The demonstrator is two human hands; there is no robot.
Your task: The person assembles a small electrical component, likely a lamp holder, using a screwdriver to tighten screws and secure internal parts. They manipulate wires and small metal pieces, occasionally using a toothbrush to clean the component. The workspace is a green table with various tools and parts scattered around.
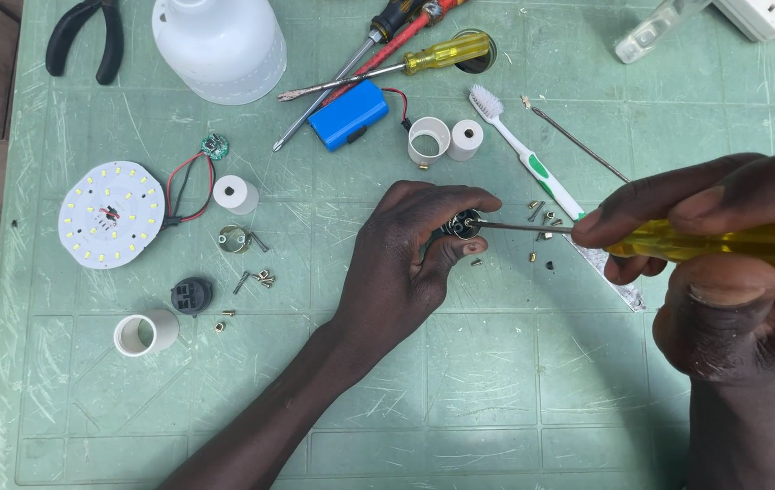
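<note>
Left hand: fingers pinch small metal lamp base, held just above green surface, centre. Right hand: fingers wrapped round yellow-handled screwdriver, tip inside base. Loose screws just beside; round LED board and white dome well apart, left. Judgement: keep blade in line w/ screw, base held steady.

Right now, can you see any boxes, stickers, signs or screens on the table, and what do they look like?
No signs or screens.
Blue battery pack: top middle, a blue-wrapped block with red and black wires.
Clear bottle: top right, lying tilted; any label is too blurred to tell.
White box: top right corner, white, cut off by the edge.
</note>
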